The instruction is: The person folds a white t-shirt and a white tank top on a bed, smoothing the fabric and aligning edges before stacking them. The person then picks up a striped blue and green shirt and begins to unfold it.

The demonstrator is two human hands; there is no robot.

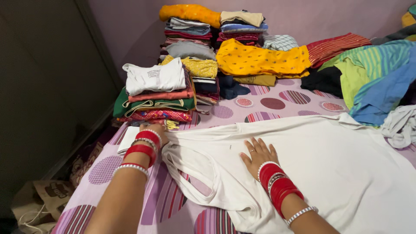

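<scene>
On the bed (277, 104), over a pale purple sheet printed with striped circles, a white sleeveless vest (312, 164) lies spread out flat, its neck and armholes turned toward the left edge and its body running off to the right. The cloth is plain, thin and lightly creased, with looping shoulder straps near the left hand (155, 129). That hand, above red and white bangles, is curled on the vest's upper left corner at the shoulder; whether it pinches the cloth I cannot tell. The right hand (258, 155) lies flat on the vest's upper chest, fingers spread and pressed down. Just behind the left hand rises a stack of folded clothes (157, 93), topped by a white piece. Further back stand taller folded piles (214, 30) against the wall. To the right, a heap of loose garments (372, 73) crowds the vest's far edge. Bare sheet shows between stack and vest.
</scene>
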